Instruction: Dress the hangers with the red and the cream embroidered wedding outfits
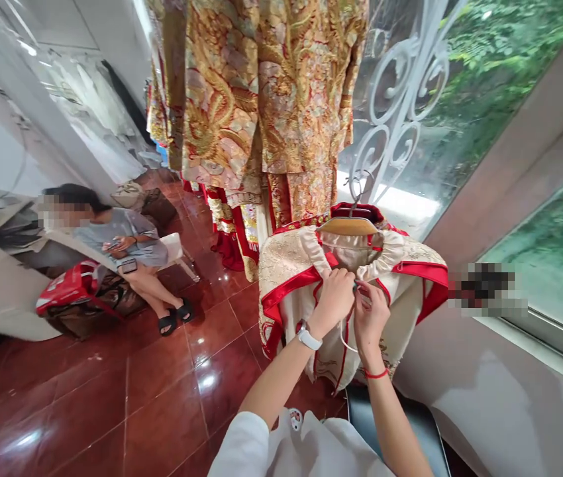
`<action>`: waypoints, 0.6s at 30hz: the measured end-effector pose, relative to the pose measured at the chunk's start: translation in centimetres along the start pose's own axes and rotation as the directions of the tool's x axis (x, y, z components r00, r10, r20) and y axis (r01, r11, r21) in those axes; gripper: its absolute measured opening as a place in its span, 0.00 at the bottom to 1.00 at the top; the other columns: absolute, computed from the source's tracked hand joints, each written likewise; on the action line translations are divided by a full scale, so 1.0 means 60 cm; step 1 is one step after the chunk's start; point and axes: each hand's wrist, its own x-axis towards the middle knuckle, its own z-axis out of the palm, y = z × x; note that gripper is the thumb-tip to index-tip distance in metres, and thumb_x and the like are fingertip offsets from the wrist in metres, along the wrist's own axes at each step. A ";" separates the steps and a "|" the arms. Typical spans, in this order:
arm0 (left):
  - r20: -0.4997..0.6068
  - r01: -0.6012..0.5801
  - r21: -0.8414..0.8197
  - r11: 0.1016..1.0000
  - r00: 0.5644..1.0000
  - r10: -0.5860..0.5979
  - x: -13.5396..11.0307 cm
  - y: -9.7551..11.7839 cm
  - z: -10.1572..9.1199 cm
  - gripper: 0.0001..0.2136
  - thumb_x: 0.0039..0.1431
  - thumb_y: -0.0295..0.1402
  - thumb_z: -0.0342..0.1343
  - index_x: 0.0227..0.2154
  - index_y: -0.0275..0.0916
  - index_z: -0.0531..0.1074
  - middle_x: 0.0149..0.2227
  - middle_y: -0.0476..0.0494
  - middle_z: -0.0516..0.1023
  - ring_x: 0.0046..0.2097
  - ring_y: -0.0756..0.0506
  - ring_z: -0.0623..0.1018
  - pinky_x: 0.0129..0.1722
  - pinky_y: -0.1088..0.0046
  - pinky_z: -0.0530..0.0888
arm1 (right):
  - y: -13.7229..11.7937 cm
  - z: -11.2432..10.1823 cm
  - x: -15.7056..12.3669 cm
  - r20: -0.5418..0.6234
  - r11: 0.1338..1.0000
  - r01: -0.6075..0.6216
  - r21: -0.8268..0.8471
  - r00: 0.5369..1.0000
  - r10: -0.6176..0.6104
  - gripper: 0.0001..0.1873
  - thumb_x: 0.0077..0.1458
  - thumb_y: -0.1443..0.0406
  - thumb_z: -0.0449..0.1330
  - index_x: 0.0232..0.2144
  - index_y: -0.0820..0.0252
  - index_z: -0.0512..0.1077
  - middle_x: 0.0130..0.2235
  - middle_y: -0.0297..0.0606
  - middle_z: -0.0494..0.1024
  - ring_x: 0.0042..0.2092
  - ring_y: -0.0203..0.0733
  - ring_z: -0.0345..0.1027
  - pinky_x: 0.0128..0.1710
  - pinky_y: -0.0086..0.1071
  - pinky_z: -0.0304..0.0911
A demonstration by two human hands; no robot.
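Note:
A cream and gold brocade jacket (291, 255) with red trim hangs in front of me on a wooden hanger (348, 226). White gathered trim (378, 260) runs round its neck opening. At the front of the collar, my left hand (337, 299) is closed, its fingers pinching at the end of the trim. My right hand (371, 315) is pinched shut close beside it, fingertips nearly meeting the left ones. A small dark bit shows between the fingertips, too small to name. Below the hands dangles a thin white cord (345, 341); its upper end is hidden.
Gold embroidered garments (281, 99) hang behind the jacket. A black seat (401, 424) stands below, close to the wall and window (550, 265). To the left, a seated person (117, 232) holds a phone, near a red bag (70, 288) on the tiled floor (162, 397).

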 end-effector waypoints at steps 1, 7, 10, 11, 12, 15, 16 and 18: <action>0.004 0.001 -0.005 1.000 1.000 -0.001 0.001 -0.001 0.001 0.09 0.67 0.23 0.47 0.40 0.36 0.73 0.41 0.42 0.77 0.46 0.41 0.74 0.51 0.59 0.67 | 0.004 0.000 0.002 -0.016 1.000 0.004 -0.004 1.000 -0.004 0.16 0.58 0.57 0.55 0.41 0.61 0.75 0.41 0.48 0.79 0.39 0.47 0.74 0.39 0.41 0.74; -0.027 0.026 0.016 1.000 0.999 -0.025 0.005 -0.001 0.005 0.12 0.67 0.23 0.45 0.40 0.38 0.75 0.42 0.41 0.77 0.48 0.39 0.72 0.51 0.58 0.66 | 0.001 -0.021 0.021 0.093 0.999 -0.012 0.030 0.996 0.009 0.14 0.59 0.59 0.55 0.41 0.61 0.74 0.40 0.46 0.81 0.38 0.46 0.75 0.43 0.41 0.71; -0.012 0.033 0.022 0.999 0.999 -0.032 0.004 0.000 0.005 0.12 0.68 0.25 0.45 0.40 0.38 0.74 0.42 0.41 0.76 0.49 0.39 0.72 0.51 0.58 0.66 | -0.006 -0.031 0.027 0.187 0.999 0.003 0.041 0.982 -0.011 0.14 0.58 0.58 0.56 0.41 0.61 0.73 0.36 0.43 0.80 0.34 0.43 0.73 0.38 0.37 0.70; -0.010 0.032 0.030 0.999 0.999 -0.032 0.003 0.001 0.005 0.12 0.69 0.25 0.44 0.40 0.38 0.74 0.42 0.40 0.76 0.49 0.39 0.71 0.52 0.57 0.66 | -0.007 -0.032 0.026 0.194 0.999 0.022 0.026 0.981 -0.027 0.13 0.58 0.58 0.57 0.40 0.61 0.73 0.35 0.41 0.79 0.33 0.43 0.72 0.37 0.36 0.69; -0.013 0.033 0.044 0.998 0.999 -0.032 0.001 0.003 0.004 0.12 0.69 0.26 0.43 0.40 0.37 0.73 0.42 0.40 0.76 0.49 0.38 0.71 0.52 0.57 0.66 | -0.007 -0.032 0.025 0.189 0.999 0.041 -0.005 0.981 -0.039 0.12 0.58 0.58 0.57 0.39 0.60 0.73 0.34 0.40 0.78 0.33 0.42 0.71 0.37 0.35 0.68; -0.049 0.050 0.101 0.994 0.998 -0.046 -0.004 0.011 0.004 0.11 0.69 0.27 0.43 0.39 0.37 0.72 0.43 0.39 0.75 0.50 0.37 0.70 0.52 0.55 0.65 | -0.004 -0.027 0.014 0.141 0.987 0.041 -0.157 0.990 -0.019 0.15 0.61 0.56 0.54 0.35 0.60 0.74 0.34 0.40 0.78 0.30 0.40 0.68 0.34 0.34 0.63; -0.063 0.060 0.113 0.992 0.997 -0.053 -0.007 0.014 0.005 0.10 0.69 0.27 0.43 0.40 0.37 0.71 0.44 0.39 0.74 0.50 0.37 0.70 0.52 0.55 0.65 | -0.003 -0.025 0.009 0.130 0.981 0.023 -0.193 0.991 0.002 0.17 0.62 0.54 0.53 0.34 0.60 0.74 0.34 0.41 0.78 0.29 0.40 0.67 0.33 0.34 0.62; -0.085 0.077 0.118 0.990 0.994 -0.067 -0.012 0.019 0.005 0.10 0.69 0.26 0.43 0.40 0.38 0.70 0.45 0.38 0.74 0.51 0.37 0.70 0.52 0.56 0.65 | -0.002 -0.024 0.002 0.130 0.978 -0.003 -0.209 0.991 0.031 0.21 0.63 0.52 0.50 0.33 0.60 0.75 0.32 0.41 0.78 0.28 0.40 0.66 0.32 0.34 0.60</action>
